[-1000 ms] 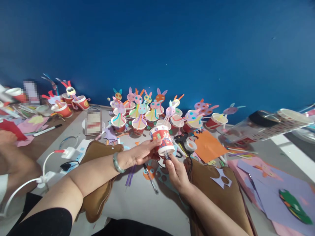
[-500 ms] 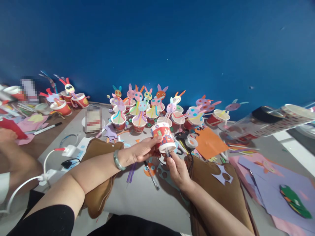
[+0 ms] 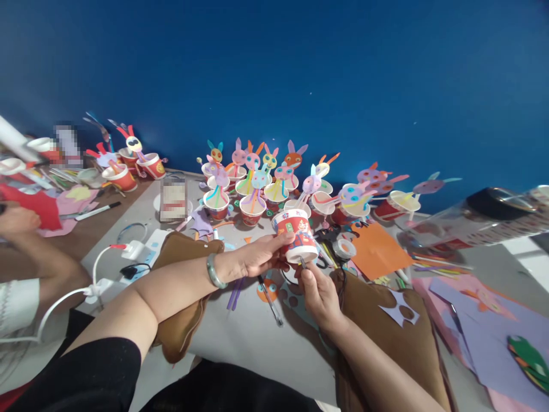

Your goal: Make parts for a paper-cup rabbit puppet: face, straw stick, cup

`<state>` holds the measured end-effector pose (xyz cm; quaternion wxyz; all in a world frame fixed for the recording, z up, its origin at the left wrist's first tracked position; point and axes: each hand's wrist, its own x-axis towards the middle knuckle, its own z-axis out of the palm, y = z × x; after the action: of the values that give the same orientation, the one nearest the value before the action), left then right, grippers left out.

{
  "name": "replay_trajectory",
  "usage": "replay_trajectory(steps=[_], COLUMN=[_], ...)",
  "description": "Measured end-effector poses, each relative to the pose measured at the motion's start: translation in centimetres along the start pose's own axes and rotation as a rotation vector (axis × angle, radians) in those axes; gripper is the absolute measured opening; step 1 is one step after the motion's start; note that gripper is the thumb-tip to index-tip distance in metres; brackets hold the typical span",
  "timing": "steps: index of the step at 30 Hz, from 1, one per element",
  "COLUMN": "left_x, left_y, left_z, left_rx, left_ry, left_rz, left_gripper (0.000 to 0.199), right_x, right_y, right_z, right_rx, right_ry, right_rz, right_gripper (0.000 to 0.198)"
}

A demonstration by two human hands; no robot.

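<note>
My left hand point(image 3: 263, 257), with a jade bangle at the wrist, is wrapped round a red and white printed paper cup point(image 3: 295, 232). The cup is tilted, its base turned toward me. In my right hand point(image 3: 319, 294) is pinched a small, thin metallic tool point(image 3: 302, 262) whose tip meets the underside of the cup. Most of that tool is hidden by my fingers, so its exact kind is unclear. On the table below lie a pen point(image 3: 271, 303), an orange paper face point(image 3: 265, 292) and purple strips point(image 3: 235, 294).
Several paper cups with rabbit-like paper figures point(image 3: 253, 210) stand along the blue wall. Brown cushions point(image 3: 364, 332) flank my arms. A power strip point(image 3: 156, 243) with cables is at left, near another person's hand point(image 3: 19, 220). Orange paper point(image 3: 380, 250) and a clear plastic container point(image 3: 446, 220) lie right.
The view has shifted, so most things sit farther right in the picture. Both hands keep hold of the cup and the small tool, with the tool still at the cup's base.
</note>
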<state>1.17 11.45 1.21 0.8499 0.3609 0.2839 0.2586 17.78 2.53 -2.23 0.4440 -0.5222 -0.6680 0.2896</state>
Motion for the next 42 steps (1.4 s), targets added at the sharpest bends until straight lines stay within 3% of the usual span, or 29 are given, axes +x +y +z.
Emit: replay_trajectory(steps=[42], left_x=[-0.28], left_y=[0.16], left_z=[0.31], left_rx=[0.069], left_ry=[-0.037], left_rz=[0.008], left_gripper=[0.079], right_x=[-0.1], right_y=[-0.14], right_z=[-0.1], right_rx=[-0.038], right_ry=[0.001], right_rz=[-0.003], right_gripper=[0.052])
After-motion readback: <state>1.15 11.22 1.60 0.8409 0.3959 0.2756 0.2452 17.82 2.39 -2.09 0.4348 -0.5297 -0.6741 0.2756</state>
